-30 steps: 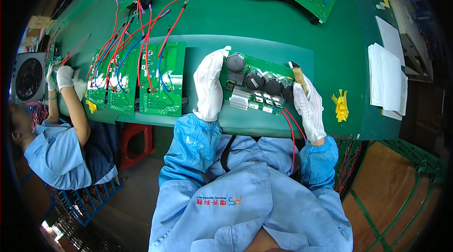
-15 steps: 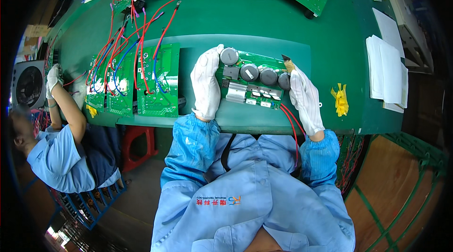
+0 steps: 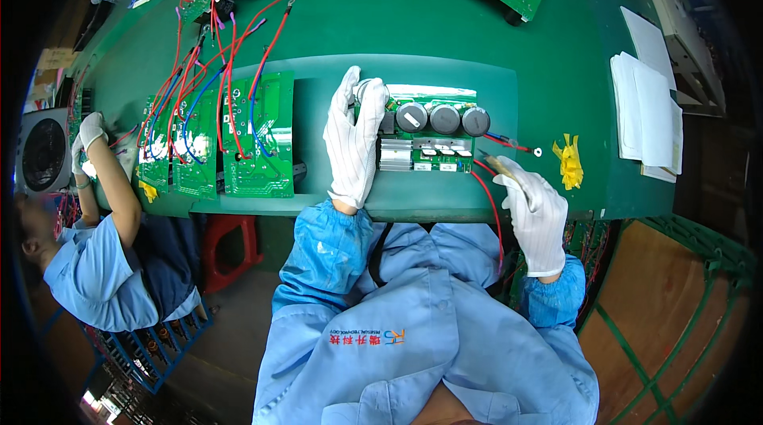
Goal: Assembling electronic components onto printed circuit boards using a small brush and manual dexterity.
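Gripping the left end of a circuit board point(image 3: 427, 139), the person's gloved left hand point(image 3: 355, 139) wraps around that edge, with its fingers over a round can. The board is in front of the person's body, over a pale sheet point(image 3: 493, 91) on the green table point(image 3: 445, 23); whether it rests there or is slightly lifted cannot be told. The gloved right hand point(image 3: 536, 210) is off the board, pinching a thin tan tool point(image 3: 505, 171) that points toward the board's lower right corner, near a red wire point(image 3: 490, 198); whether the 2 touch is too small to tell. The board looks well filled already: 3 more black cans point(image 3: 445, 119) stand in a row above silver fins point(image 3: 395, 155), and wires come off its right side, 1 of them ending in a metal ring point(image 3: 538, 152). At left lie 3 wired boards point(image 3: 258, 135), flat side up, perhaps at a similar stage. What remains undone on the held board does not show.
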`<state>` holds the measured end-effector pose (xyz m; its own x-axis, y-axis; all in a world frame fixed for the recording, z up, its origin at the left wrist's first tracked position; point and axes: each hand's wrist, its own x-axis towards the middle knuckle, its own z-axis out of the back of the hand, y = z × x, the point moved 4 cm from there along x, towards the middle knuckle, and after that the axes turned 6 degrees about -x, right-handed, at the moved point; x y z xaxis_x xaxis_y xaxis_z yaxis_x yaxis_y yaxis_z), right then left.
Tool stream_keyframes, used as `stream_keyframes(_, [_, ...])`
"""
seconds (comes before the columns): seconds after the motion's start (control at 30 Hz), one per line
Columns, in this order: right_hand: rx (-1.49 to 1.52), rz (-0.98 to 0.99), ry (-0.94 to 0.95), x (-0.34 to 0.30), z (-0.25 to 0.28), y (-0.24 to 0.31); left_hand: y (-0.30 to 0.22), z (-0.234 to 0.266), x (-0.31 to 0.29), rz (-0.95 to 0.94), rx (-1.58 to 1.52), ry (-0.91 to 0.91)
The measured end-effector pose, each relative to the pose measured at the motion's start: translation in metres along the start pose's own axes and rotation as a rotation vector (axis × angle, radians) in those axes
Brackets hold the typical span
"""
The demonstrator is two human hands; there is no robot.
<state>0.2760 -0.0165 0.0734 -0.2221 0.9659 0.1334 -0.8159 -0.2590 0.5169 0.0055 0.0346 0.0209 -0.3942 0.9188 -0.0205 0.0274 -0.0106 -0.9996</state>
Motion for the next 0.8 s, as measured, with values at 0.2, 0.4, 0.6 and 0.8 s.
stream_keyframes(0.2, [-0.478, 0.246, -0.128, 0.019, -0.014, 0.019, 0.002, -0.002, -0.007, 0.004, 0.008, -0.048])
stream_keyframes(0.4, [-0.523, 0.189, -0.063, 0.025, -0.024, 0.017, 0.010, 0.000, -0.003, -0.009, 0.033, -0.051])
stream_keyframes(0.6, [-0.499, 0.281, -0.113, 0.028, -0.022, 0.013, 0.004, 0.000, -0.005, -0.034, 0.062, -0.056])
stream_keyframes(0.8, [-0.460, 0.280, -0.132, 0.026, -0.022, 0.011, 0.006, -0.001, -0.004, -0.003, 0.037, -0.058])
